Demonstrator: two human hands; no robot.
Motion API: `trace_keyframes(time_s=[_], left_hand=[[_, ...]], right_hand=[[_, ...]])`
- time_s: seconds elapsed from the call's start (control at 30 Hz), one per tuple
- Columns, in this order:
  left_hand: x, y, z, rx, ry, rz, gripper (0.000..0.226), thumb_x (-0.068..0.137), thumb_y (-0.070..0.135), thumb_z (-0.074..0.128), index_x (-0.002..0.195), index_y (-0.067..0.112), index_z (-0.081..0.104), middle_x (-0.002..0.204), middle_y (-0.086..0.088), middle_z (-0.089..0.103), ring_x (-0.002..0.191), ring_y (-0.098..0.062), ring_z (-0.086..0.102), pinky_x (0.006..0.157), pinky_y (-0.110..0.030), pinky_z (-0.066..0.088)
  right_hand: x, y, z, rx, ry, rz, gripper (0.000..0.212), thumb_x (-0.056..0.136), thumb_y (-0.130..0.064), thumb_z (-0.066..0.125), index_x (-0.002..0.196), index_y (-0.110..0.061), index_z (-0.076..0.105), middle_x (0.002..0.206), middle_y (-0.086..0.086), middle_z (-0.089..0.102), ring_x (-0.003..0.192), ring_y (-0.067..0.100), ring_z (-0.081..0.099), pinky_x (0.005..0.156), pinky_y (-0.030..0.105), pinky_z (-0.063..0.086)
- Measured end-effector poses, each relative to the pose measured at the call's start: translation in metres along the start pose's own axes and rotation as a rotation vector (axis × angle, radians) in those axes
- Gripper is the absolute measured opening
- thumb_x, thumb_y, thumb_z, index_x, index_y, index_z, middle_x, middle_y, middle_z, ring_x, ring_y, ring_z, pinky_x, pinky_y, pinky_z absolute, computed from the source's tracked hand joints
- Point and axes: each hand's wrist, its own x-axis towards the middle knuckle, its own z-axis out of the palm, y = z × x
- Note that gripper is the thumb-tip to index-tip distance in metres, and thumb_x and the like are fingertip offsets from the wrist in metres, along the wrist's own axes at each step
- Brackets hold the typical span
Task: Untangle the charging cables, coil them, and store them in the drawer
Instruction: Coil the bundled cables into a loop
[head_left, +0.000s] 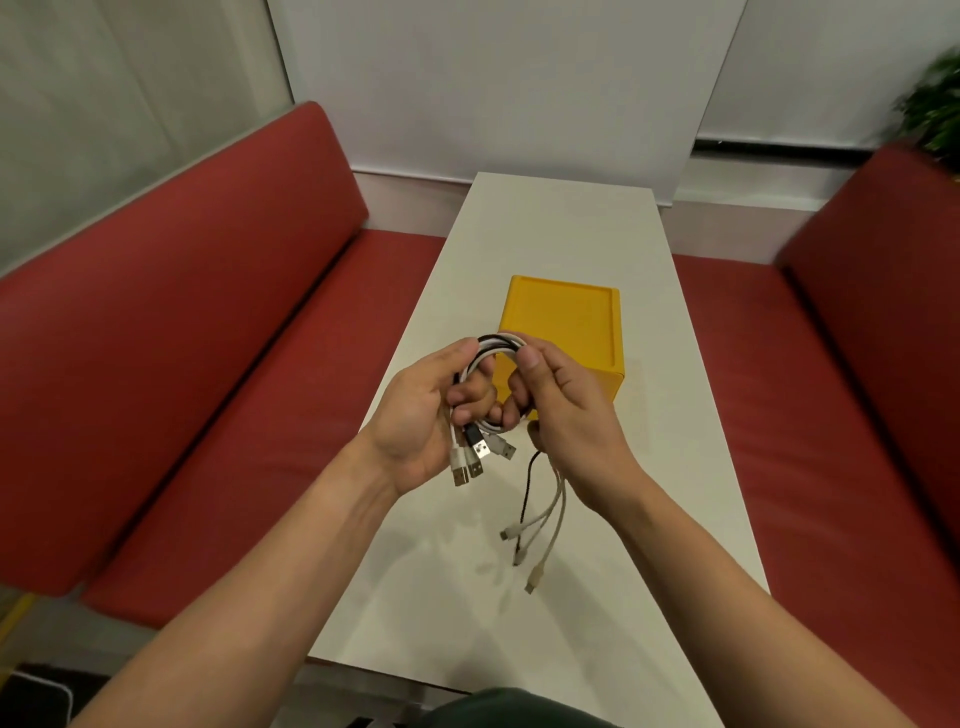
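Both hands hold a coil of white and black charging cables (500, 345) above the white table (561, 228). My left hand (421, 421) grips the coil's left side, with several USB plugs (475, 460) hanging below its fingers. My right hand (566, 415) grips the coil's right side, thumb on top. Loose cable ends (535, 525), one black and the others white, dangle from under my right hand toward the table. Just behind the hands stands the yellow drawer box (566, 317); I cannot tell from here whether its drawer is shut.
Red padded benches run along both sides of the table (208, 322) (841, 364). A white wall is at the far end, and a green plant (935, 98) shows at the upper right.
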Motion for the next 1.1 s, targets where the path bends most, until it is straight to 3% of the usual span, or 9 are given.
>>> trace_keyframes(time_s=[0.13,0.23,0.4,0.57,0.67,0.83,0.93,1.03,1.1], left_hand=[[0.005,0.0,0.002,0.08,0.039,0.093,0.032,0.11,0.026,0.041,0.088,0.008,0.057,0.057,0.005,0.027,0.05,-0.012,0.027,0.064,-0.033,0.046],[0.008,0.0,0.002,0.154,0.066,0.124,0.033,0.111,0.027,0.041,0.087,0.01,0.057,0.057,0.007,0.03,0.051,-0.01,0.027,0.064,-0.032,0.047],[0.005,0.01,0.004,0.192,0.024,0.133,0.029,0.109,0.029,0.043,0.091,0.009,0.055,0.058,0.007,0.029,0.048,-0.008,0.027,0.058,-0.027,0.043],[-0.001,0.017,0.009,0.118,0.003,0.086,0.032,0.109,0.027,0.042,0.092,0.006,0.059,0.058,0.004,0.024,0.047,-0.009,0.024,0.053,-0.026,0.039],[-0.001,0.015,0.007,0.085,0.019,0.077,0.034,0.109,0.027,0.04,0.093,0.005,0.061,0.059,0.003,0.023,0.048,-0.011,0.024,0.055,-0.028,0.039],[-0.002,0.02,0.006,0.175,-0.056,-0.041,0.047,0.108,0.041,0.033,0.091,0.006,0.059,0.059,0.002,0.021,0.05,-0.013,0.025,0.063,-0.03,0.045],[0.001,0.014,0.007,0.276,-0.011,0.007,0.041,0.11,0.036,0.038,0.087,0.008,0.057,0.054,0.005,0.024,0.047,-0.012,0.024,0.062,-0.031,0.043],[0.001,0.009,0.009,0.262,0.024,0.058,0.036,0.11,0.03,0.041,0.083,0.009,0.054,0.053,0.006,0.024,0.045,-0.011,0.022,0.058,-0.03,0.039],[-0.002,0.011,0.01,0.217,0.014,0.059,0.036,0.11,0.029,0.042,0.082,0.009,0.054,0.054,0.005,0.023,0.045,-0.011,0.021,0.058,-0.029,0.038]], right_hand=[[0.0,-0.001,0.004,-0.127,0.023,-0.065,0.025,0.111,-0.03,0.042,0.121,-0.026,0.065,0.075,-0.003,0.055,0.066,0.005,0.065,0.061,0.025,0.05],[0.001,0.0,0.008,-0.204,0.051,-0.109,0.024,0.11,-0.03,0.046,0.126,-0.027,0.064,0.078,-0.015,0.066,0.071,0.005,0.069,0.074,0.032,0.057],[0.004,0.003,0.009,-0.37,0.15,-0.197,0.023,0.11,-0.03,0.045,0.125,-0.031,0.063,0.076,-0.015,0.062,0.074,0.006,0.062,0.065,0.018,0.046],[0.009,0.004,0.009,-0.324,0.139,-0.148,0.023,0.111,-0.032,0.044,0.121,-0.029,0.064,0.076,-0.012,0.061,0.074,0.013,0.06,0.069,0.038,0.05],[0.013,0.003,0.011,-0.235,0.075,-0.101,0.024,0.111,-0.032,0.043,0.117,-0.024,0.065,0.074,-0.018,0.06,0.07,0.005,0.058,0.065,0.028,0.049],[0.011,0.007,0.006,0.025,0.022,-0.022,0.023,0.11,-0.028,0.046,0.107,-0.018,0.066,0.072,0.0,0.053,0.063,0.019,0.059,0.05,0.013,0.041],[0.01,0.011,0.005,-0.161,0.036,-0.118,0.025,0.111,-0.021,0.043,0.126,-0.019,0.063,0.078,0.006,0.061,0.063,0.012,0.062,0.06,0.022,0.052],[0.013,0.011,0.0,-0.467,-0.002,-0.15,0.04,0.109,-0.026,0.048,0.149,-0.027,0.044,0.088,0.002,0.068,0.071,0.004,0.066,0.068,0.021,0.052],[0.015,0.013,-0.003,-0.584,-0.03,-0.162,0.036,0.109,-0.033,0.046,0.145,-0.03,0.046,0.091,0.0,0.071,0.078,0.009,0.067,0.074,0.035,0.055]])
